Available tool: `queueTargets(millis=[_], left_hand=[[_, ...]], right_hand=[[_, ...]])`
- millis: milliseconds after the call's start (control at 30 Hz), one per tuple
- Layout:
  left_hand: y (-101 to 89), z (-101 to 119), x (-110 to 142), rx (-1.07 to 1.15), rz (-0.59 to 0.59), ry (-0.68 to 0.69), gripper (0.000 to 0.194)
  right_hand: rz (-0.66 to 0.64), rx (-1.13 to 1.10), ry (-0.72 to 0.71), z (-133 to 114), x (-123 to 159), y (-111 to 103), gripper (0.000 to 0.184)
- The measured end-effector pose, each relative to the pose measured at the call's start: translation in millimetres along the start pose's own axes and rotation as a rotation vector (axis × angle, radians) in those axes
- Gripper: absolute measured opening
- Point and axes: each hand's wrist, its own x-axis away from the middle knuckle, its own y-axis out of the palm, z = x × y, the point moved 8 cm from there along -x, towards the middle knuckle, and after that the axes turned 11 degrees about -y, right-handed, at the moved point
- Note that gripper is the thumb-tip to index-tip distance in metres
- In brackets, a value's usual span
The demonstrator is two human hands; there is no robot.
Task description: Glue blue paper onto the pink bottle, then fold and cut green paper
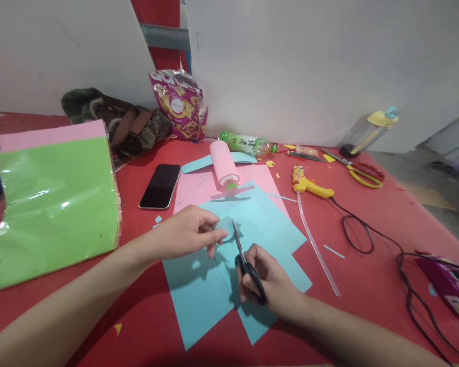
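Between thumb and fingers, my left hand pinches a small rounded piece of light blue paper. My right hand grips black-handled scissors, fingers through the loops, the blades pointing up and away at the right edge of that piece. Below both hands lie light blue sheets, partly over a pink sheet. Just beyond stands a model plane with a pink tube body, light blue wings and a pink propeller fixed at a green cap.
Left are a phone and a plastic sleeve of green and pink sheets. Behind are a snack bag and a bottle. Right are a yellow glue gun, glue stick, more scissors, and a purple power strip.
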Motion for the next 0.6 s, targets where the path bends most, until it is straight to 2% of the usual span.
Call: queueTargets(millis=[233,433,600], left_hand=[[-3.0,0.8,1.5,-0.001,0.01,0.003,0.032],[4.2,-1.1,-0.7,0.016,-0.042,-0.019,0.032],[8.1,1.1,-1.6,-0.074,-0.051,-0.013,0.033]], right_hand=[[0.006,0.005,0.017,2.4,0.9,0.7,0.046],[-0.01,0.003,0.055,7.0,3.5,2.6,0.047],[-0.035,0.006,0.067,8.4,4.3,4.4,0.047]])
